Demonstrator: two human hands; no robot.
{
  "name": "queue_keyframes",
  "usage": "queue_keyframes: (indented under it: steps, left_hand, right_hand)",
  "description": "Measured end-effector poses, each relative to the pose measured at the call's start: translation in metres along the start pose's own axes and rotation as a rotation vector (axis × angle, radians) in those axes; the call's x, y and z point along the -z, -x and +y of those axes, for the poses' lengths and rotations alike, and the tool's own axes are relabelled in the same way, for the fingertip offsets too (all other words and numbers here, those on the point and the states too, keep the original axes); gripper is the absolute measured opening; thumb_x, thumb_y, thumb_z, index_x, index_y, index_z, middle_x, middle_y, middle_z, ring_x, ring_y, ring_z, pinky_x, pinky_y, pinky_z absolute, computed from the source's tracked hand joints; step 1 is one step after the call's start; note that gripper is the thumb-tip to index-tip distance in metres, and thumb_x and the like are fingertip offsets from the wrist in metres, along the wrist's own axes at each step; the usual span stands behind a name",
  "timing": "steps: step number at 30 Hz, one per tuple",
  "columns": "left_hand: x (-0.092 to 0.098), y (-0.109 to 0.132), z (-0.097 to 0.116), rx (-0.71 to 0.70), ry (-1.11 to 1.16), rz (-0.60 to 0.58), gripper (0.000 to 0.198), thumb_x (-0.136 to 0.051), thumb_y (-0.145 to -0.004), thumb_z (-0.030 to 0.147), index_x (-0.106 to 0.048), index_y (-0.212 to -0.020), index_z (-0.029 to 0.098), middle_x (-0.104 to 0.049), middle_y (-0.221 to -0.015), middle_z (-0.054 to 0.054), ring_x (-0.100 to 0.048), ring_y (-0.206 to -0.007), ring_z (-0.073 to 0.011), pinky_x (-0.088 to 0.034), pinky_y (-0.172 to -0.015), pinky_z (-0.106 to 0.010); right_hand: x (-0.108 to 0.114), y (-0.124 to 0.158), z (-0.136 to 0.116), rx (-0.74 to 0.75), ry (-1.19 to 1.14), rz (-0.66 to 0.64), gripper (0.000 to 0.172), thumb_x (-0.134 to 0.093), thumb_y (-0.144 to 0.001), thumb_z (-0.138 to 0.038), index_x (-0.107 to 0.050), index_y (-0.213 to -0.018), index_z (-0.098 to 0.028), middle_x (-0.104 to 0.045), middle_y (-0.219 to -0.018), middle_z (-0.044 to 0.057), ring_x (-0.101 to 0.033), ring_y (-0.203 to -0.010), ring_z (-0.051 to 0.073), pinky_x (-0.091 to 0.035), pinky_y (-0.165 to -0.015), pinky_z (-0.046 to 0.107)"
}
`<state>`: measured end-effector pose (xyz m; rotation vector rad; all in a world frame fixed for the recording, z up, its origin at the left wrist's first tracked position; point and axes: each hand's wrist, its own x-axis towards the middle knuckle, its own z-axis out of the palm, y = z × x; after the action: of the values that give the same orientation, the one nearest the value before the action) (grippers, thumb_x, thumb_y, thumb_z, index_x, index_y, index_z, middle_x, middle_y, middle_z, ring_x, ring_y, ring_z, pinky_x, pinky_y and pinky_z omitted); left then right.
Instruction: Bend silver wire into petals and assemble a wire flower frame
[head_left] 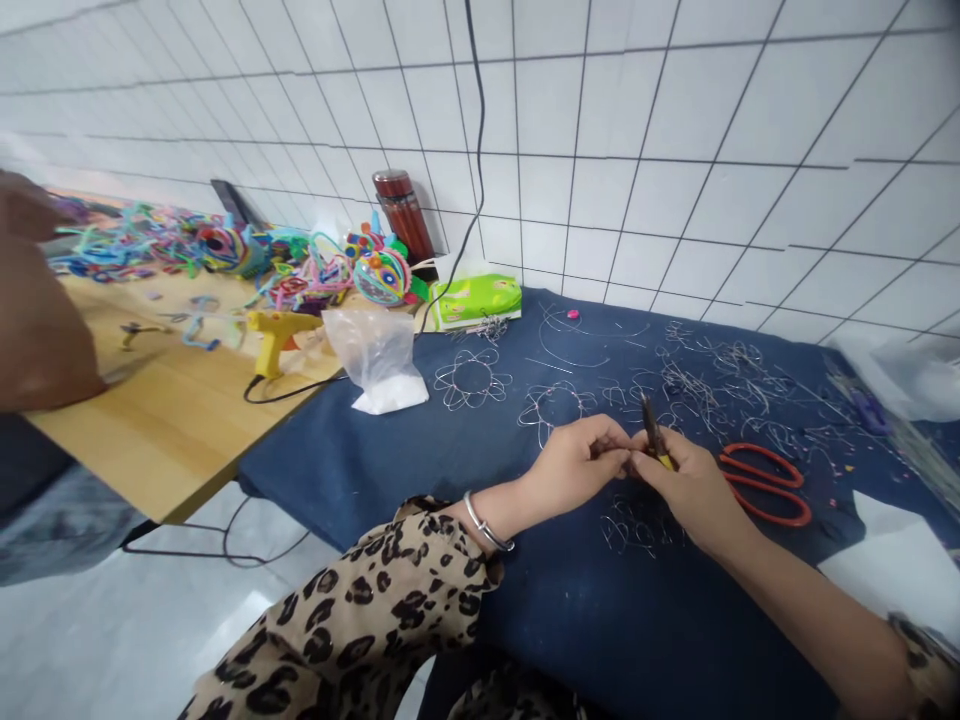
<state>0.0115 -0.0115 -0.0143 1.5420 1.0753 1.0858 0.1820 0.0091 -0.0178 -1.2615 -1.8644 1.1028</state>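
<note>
My right hand [688, 482] is closed around a pair of pliers [655, 436] with yellow on the handles, jaws pointing up and away from me. Right beside it, my left hand [581, 462] pinches with thumb and fingertips against the right fingertips; whatever sits between them is too small to make out. Beyond the left hand lies a flower-shaped wire frame [536, 405], partly covered by the hand. A second wire flower [454, 383] rests farther left on the dark blue cloth [330, 460]. Bent wire pieces [634, 525] lie just below my hands.
Red-handled scissors [769, 485] lie right of my hand, near loose wire [697, 385] and white paper [892, 550]. Leftward are a plastic bag [375, 350], a green tissue pack [480, 300], a yellow glue gun [274, 335], colourful crafts [382, 275] and another person's arm [45, 310].
</note>
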Motion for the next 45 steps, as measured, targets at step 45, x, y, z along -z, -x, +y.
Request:
queue_keyframes:
  steps: [45]
  left_hand:
    - [0.115,-0.060,-0.029,0.069,-0.808,-0.139,0.013,-0.058,-0.074,0.031,-0.062,-0.078,0.020,-0.062,-0.068,0.001,-0.053,-0.058,-0.0110,-0.033,-0.053,-0.022]
  right_hand:
    - [-0.005,-0.008,0.010,-0.104,-0.263,0.131,0.015,-0.056,-0.082,-0.035,-0.057,-0.081,-0.020,-0.054,-0.070,-0.001,-0.051,-0.067,0.014,-0.040,-0.068,0.029]
